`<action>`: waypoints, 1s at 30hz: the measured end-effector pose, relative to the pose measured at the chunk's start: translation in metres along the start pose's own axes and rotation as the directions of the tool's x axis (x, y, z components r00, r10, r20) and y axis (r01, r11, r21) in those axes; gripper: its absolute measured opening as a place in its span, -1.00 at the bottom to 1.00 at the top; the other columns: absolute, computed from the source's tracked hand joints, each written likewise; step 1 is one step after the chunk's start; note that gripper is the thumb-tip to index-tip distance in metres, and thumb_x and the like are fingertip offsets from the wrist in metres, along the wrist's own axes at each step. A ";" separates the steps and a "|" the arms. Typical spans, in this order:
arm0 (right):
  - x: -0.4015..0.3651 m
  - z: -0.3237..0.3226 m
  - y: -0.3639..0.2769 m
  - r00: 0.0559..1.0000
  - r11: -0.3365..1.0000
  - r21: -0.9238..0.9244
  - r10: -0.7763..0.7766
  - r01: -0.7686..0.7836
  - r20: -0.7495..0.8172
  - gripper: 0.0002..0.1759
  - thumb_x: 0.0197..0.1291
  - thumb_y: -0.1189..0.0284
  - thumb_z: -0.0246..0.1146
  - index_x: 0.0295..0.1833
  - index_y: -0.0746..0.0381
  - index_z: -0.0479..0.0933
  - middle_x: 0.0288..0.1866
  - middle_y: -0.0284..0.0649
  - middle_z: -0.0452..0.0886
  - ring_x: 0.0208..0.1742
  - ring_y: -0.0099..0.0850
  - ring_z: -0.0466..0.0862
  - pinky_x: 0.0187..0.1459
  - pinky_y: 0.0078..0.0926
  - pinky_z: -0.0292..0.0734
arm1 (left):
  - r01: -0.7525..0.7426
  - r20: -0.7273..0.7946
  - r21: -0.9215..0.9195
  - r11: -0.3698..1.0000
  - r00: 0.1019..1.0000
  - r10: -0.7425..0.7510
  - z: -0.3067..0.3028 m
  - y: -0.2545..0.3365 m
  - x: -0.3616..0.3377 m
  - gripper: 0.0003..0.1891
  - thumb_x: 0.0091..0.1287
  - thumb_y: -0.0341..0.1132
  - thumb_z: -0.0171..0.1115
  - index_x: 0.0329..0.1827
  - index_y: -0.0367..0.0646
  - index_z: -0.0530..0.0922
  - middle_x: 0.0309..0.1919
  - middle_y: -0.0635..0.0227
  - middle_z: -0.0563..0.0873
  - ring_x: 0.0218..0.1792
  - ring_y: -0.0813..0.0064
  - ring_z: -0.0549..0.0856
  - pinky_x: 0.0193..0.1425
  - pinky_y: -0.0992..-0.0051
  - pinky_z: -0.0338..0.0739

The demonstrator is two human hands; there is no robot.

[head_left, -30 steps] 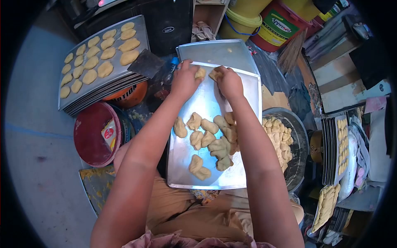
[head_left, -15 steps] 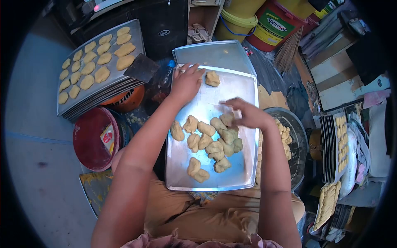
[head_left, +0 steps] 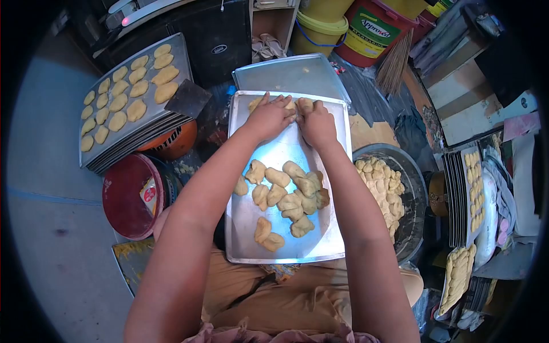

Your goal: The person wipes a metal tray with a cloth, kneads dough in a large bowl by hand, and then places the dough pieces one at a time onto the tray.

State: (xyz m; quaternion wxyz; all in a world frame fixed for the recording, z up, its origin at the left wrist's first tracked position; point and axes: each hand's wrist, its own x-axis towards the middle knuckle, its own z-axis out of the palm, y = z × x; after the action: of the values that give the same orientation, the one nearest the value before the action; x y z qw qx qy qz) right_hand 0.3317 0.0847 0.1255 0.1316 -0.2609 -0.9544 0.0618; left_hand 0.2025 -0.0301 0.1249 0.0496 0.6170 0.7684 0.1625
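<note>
A shiny metal baking tray [head_left: 246, 228] rests across my lap with several lumps of pale dough [head_left: 290, 204] grouped in its middle and near part. At its far end, my left hand [head_left: 271, 119] lies palm down, fingers stretched over dough that shows on both sides of them. Close beside it, my right hand [head_left: 317, 124] has its fingers curled onto a dough piece [head_left: 305, 105] against the tray floor. The undersides of both hands are hidden.
To the left, flattened dough rounds lie on a stack of trays [head_left: 108, 150] with a dark scraper [head_left: 189, 98] at its corner. Below stands a red bucket [head_left: 127, 197]. A dark basin [head_left: 417, 197] of dough pieces sits at right. Another tray [head_left: 291, 71] lies beyond mine.
My right hand has moved from the dough cluster to the tray's far end with a dough piece. My left hand has shifted slightly right and nearer. The view has shifted a little.
</note>
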 end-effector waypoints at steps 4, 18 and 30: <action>-0.006 -0.017 -0.002 0.984 0.991 -0.121 0.077 -0.058 0.163 -0.49 0.27 0.37 0.12 0.36 0.02 0.47 0.04 -0.15 0.54 0.06 -0.21 0.64 0.05 -0.23 0.47 | 0.042 0.009 -0.036 0.998 0.999 -0.042 0.003 0.000 0.004 -0.64 0.41 -0.21 0.13 0.22 0.01 0.62 0.45 0.17 0.41 0.50 0.21 0.31 0.61 -0.03 -0.11; -0.076 -0.030 0.019 0.968 0.727 0.659 0.033 -0.195 0.249 -0.59 -0.01 0.42 0.40 0.04 0.23 0.66 -0.33 -0.18 0.68 -0.30 -0.38 0.71 -0.22 -0.39 0.60 | -0.037 -0.007 0.022 0.999 0.999 0.037 0.005 0.034 0.031 -0.62 0.27 -0.10 0.30 0.14 0.10 0.66 0.29 0.36 0.60 0.46 0.22 0.39 0.54 -0.20 -0.18; -0.009 0.008 0.057 0.966 0.967 0.185 0.204 -0.174 -0.158 -0.61 0.25 0.41 0.22 0.19 0.18 0.60 0.09 0.06 0.59 -0.01 -0.03 0.65 0.05 -0.16 0.55 | 0.117 -0.187 -0.172 0.978 0.971 -0.149 -0.019 0.031 -0.013 -0.63 0.26 -0.10 0.33 0.06 -0.07 0.67 0.08 0.24 0.69 0.31 0.18 0.52 0.46 -0.05 0.07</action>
State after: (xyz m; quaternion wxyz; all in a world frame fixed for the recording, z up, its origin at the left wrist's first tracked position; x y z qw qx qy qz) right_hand 0.3642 0.1285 0.1056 0.2304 -0.3435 -0.9009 0.1319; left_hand 0.2292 -0.0409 0.1509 0.0328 0.5388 0.7936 0.2806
